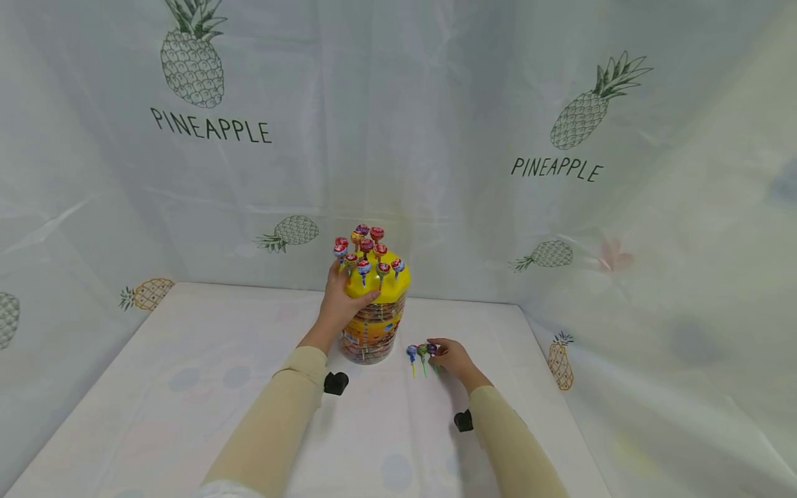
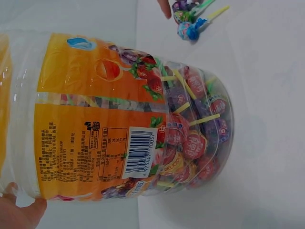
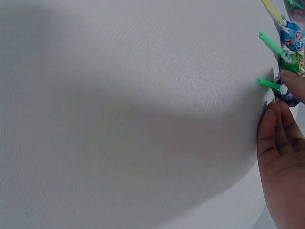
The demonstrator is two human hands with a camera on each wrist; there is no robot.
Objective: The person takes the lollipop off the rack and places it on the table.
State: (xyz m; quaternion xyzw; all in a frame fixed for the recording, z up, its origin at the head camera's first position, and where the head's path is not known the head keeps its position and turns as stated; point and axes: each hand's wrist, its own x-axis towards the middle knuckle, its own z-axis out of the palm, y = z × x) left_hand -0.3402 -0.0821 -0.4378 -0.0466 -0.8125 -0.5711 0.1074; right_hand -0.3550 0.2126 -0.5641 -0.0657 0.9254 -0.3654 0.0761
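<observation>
A clear candy jar [image 1: 369, 339] with an orange label and a yellow lid [image 1: 395, 286] stands upright on the table. Several wrapped lollipops [image 1: 366, 245] stick up from the lid. My left hand [image 1: 339, 304] grips the jar at the lid, thumb across the front and fingers at the left side. To the jar's right, a blue lollipop [image 1: 411, 351] and a green lollipop [image 1: 423, 351] lie side by side on the table. Beside them my right hand [image 1: 453, 358] pinches a purple lollipop [image 3: 289, 99] between thumb and fingers, its green stick pointing toward me.
The white table [image 1: 205, 387] meets a pineapple-print curtain [image 1: 398, 138] at its back and right. More lollipops [image 2: 195, 143] show through the jar's clear lower wall. Black devices [image 1: 336, 383] sit by both wrists.
</observation>
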